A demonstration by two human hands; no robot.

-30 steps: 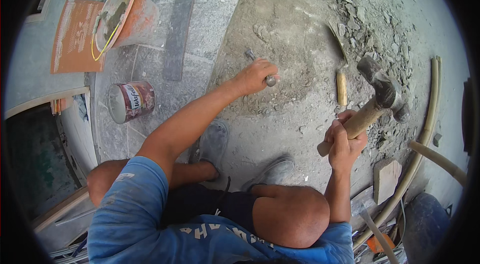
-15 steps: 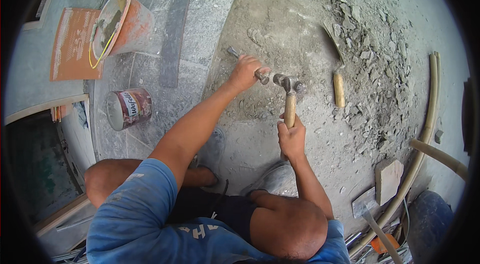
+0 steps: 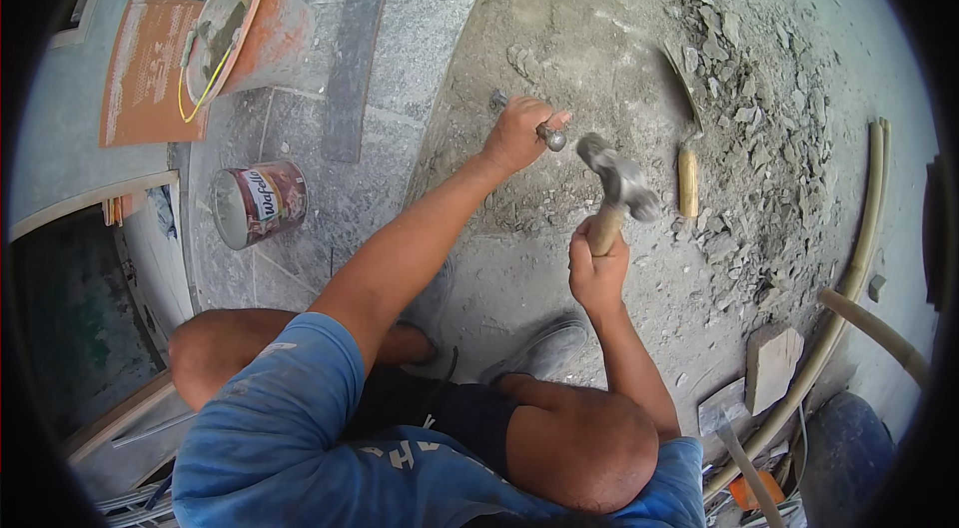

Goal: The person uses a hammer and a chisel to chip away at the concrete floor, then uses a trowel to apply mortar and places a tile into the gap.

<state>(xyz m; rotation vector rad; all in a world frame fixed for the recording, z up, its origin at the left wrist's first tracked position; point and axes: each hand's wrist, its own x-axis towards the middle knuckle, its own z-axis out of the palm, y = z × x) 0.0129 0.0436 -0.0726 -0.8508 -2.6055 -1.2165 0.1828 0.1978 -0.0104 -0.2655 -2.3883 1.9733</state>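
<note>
My left hand (image 3: 519, 133) is closed round a metal chisel (image 3: 551, 136), whose rounded struck end sticks out toward the right. Its other end shows just past my knuckles, over the rough, dusty floor patch (image 3: 559, 28). In my right hand (image 3: 599, 273) is a hammer (image 3: 624, 183), gripped by its wooden handle just below the head. The steel head is raised, slightly smeared by motion, a short way right of the chisel's end and apart from it. The dusty floor lies below both tools.
A trowel (image 3: 687, 168) with a wooden handle lies beside broken rubble (image 3: 749, 118) on the right. To the left stand a mortar-stained bucket (image 3: 275, 33), a round tin (image 3: 260, 203) and a long dark tile strip (image 3: 358, 58). A bent hose (image 3: 857, 248) runs along the right.
The hammer has lifted and swung rightward, away from the chisel, its head tilting. My left hand with the chisel has shifted slightly right in view.
</note>
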